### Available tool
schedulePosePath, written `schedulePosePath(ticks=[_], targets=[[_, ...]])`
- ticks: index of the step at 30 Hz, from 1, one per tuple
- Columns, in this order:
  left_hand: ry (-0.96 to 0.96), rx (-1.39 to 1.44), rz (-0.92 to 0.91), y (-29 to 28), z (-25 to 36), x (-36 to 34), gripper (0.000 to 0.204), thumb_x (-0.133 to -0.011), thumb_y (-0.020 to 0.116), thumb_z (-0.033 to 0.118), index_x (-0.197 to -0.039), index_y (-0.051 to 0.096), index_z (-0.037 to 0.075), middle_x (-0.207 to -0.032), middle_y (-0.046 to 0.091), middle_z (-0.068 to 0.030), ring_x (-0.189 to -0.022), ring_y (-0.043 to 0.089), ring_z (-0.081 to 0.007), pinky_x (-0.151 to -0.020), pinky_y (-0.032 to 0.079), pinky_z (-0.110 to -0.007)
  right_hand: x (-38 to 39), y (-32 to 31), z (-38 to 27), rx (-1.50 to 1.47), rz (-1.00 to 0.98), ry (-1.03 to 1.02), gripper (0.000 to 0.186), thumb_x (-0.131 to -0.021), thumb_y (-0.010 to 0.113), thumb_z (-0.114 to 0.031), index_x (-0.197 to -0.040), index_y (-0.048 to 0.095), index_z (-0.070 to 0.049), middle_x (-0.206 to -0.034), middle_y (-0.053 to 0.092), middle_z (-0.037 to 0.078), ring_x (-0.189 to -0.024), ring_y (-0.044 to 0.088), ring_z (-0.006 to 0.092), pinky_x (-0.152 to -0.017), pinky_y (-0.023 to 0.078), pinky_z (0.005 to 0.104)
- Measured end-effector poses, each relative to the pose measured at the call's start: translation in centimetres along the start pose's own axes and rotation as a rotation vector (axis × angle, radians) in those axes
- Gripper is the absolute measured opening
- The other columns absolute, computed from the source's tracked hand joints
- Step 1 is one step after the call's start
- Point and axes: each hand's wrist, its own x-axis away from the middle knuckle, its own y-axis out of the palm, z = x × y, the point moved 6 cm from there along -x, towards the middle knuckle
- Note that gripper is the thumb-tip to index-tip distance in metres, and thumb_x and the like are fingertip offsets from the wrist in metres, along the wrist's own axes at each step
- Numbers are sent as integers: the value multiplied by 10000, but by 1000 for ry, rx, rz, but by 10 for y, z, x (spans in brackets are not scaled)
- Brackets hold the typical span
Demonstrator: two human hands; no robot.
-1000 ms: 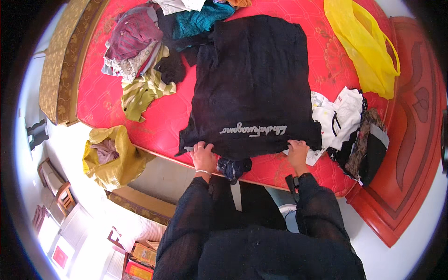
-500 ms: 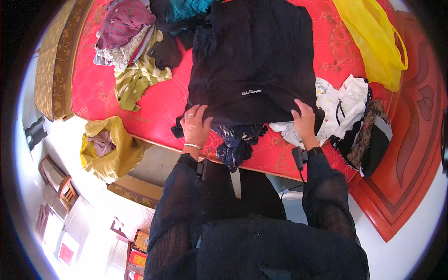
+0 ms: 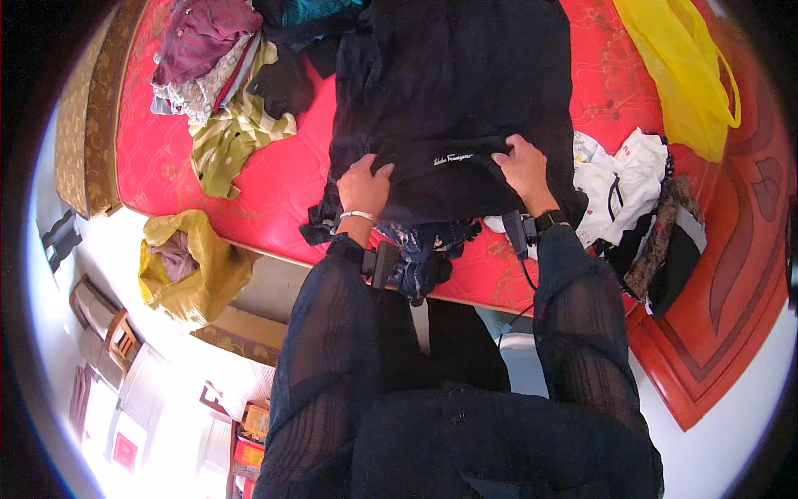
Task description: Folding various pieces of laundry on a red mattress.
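A large black garment (image 3: 453,91) with small white lettering lies spread on a red quilted mattress (image 3: 249,179). My left hand (image 3: 364,185) rests on it left of the lettering, its thumb and index fingertips apart. To the right of the lettering, my right hand (image 3: 525,173) touches the same cloth, thumb and index finger also apart. The undersides of the fingers are hidden. Dark blue patterned cloth (image 3: 422,258) pokes out beneath the garment's near edge and hangs over the mattress side.
Piled clothes (image 3: 208,41) lie at the far left, near a green camouflage cloth (image 3: 233,141). White clothing (image 3: 619,183) is bunched on the right, below a yellow plastic bag (image 3: 677,75). A yellow sack (image 3: 195,274) stands left of the bed; a carved red wooden board (image 3: 715,274) borders its right.
Both hands have moved away from me over the black garment, from its near edge up to the level of the lettering. The garment lies nearly as before; the view has shifted slightly.
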Motion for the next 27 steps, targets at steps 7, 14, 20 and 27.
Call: schedulePosePath(ticks=[7,14,20,27], targets=[[67,564,-50,-19,10,25,300,-768,663,225,-987,657,20,-961,646,-200,-902,639,-301,-793,487,-341,29,-21,-12,-316,110,-219,216,-683,670,-186,-786,560,-32,-705,567,131,-747,563,336,-723,411,452],[426,619,-76,-52,96,97,168,-782,632,123,-928,664,46,-875,657,-154,-813,638,-302,-717,500,-330,116,-78,-75,-169,54,-271,436,-718,602,-39,-1144,535,-104,-689,520,78,-619,474,169,-559,385,278],[619,626,-78,-68,131,150,254,-770,609,96,-1023,629,98,-742,580,-115,-688,597,-297,-596,482,-373,160,-88,-108,-824,-363,-278,528,-724,507,56,-1241,523,-54,-712,584,-20,-586,489,62,-533,400,209],[817,469,72,-128,151,158,312,-698,640,88,-1000,563,99,-791,570,-104,-763,579,-313,-645,469,-408,180,-169,-126,-1048,-232,-155,157,-773,578,0,-926,609,-12,-719,606,30,-570,558,77,-498,448,208]])
